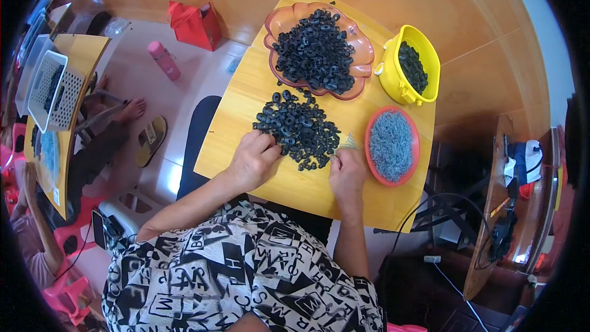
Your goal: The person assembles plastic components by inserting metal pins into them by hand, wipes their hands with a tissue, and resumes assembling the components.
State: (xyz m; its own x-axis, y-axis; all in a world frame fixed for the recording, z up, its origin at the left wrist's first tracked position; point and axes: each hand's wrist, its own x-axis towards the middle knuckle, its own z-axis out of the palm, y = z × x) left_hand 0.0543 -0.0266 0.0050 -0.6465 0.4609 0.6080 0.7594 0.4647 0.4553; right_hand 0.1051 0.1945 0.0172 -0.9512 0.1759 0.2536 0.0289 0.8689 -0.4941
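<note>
One left hand (251, 158) touching a black-parts pile (301, 128), one right hand (348, 173) curling just beside it, whether either is grasping anything remaining unclear, pile spreading ahead, between both hands

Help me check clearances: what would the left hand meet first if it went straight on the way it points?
Most likely the pile of loose black pieces; the left hand is right at its edge, though height is hard to judge.
</note>
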